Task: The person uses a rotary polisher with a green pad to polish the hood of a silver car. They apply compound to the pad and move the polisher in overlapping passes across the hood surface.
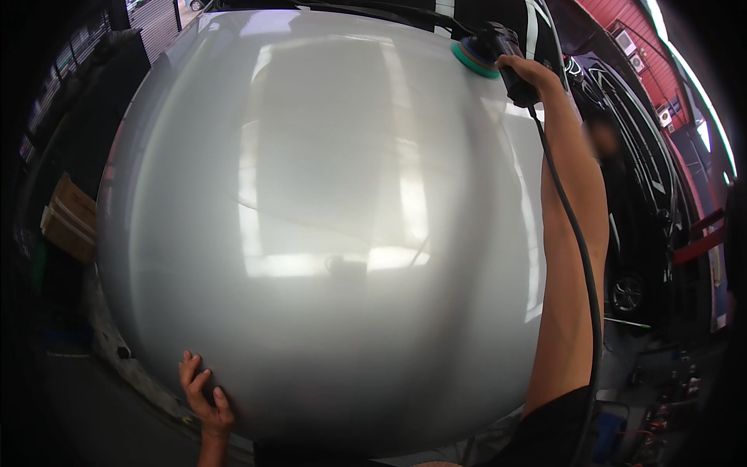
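A silver car hood (334, 194) fills most of the view, glossy with bright reflections. At its far right corner, my right hand (533, 74) grips a black polishing machine (510, 58) at the end of my outstretched arm. The machine's round green pad (473, 61) rests on or right at the hood's surface; exact contact is hard to tell. A black power cord (572, 210) runs from the tool back along my forearm. At the hood's near left edge, my left hand (206, 397) lies with fingers spread against the paint, holding nothing.
A cardboard box (70, 218) stands beyond the hood's left side. Off to the right are a dark car (634, 194), a person (603, 136) beside it and a red metal arm (699, 245). Various items (661, 397) lie on the floor at lower right.
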Tool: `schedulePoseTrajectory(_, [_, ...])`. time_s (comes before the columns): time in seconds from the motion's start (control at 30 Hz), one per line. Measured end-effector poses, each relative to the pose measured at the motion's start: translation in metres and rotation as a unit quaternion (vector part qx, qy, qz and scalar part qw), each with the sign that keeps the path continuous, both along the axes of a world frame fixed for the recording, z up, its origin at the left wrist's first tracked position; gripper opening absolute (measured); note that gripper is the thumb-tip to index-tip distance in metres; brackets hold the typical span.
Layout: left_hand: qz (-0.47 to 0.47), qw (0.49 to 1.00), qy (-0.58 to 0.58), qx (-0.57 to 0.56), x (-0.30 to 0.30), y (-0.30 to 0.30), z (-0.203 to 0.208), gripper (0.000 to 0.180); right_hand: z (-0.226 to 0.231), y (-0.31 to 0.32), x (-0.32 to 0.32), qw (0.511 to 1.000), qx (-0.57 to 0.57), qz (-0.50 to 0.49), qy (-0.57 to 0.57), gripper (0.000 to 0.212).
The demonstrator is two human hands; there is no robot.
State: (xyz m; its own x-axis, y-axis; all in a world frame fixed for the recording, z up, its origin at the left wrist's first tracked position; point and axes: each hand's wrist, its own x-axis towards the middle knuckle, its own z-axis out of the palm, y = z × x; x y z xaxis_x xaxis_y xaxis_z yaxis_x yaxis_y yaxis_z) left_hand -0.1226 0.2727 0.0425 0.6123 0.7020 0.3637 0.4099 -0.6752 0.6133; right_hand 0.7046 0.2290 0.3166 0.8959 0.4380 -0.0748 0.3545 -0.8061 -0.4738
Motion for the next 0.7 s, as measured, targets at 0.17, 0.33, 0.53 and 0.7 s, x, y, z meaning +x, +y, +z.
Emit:
schedulePoseTrajectory(0.17, [-0.001, 1.0, 0.008, 0.001, -0.002, 0.022, 0.005, 0.029, 0.001, -0.009, 0.0, 1.0, -0.011, -0.028, -0.003, 0.064])
schedulePoseTrajectory(0.33, [-0.008, 1.0, 0.003, 0.002, 0.008, 0.046, 0.007, 0.029, 0.001, -0.016, 0.016, 0.996, -0.042, -0.057, -0.045, 0.079])
schedulePoseTrajectory(0.53, [-0.01, 1.0, -0.003, 0.001, 0.019, 0.058, 0.018, 0.028, 0.004, -0.008, -0.015, 0.999, -0.022, -0.037, -0.009, 0.072])
schedulePoseTrajectory(0.7, [-0.02, 1.0, -0.019, 0.003, 0.027, 0.06, 0.023, 0.029, 0.008, -0.006, -0.028, 0.999, 0.003, -0.041, -0.026, 0.055])
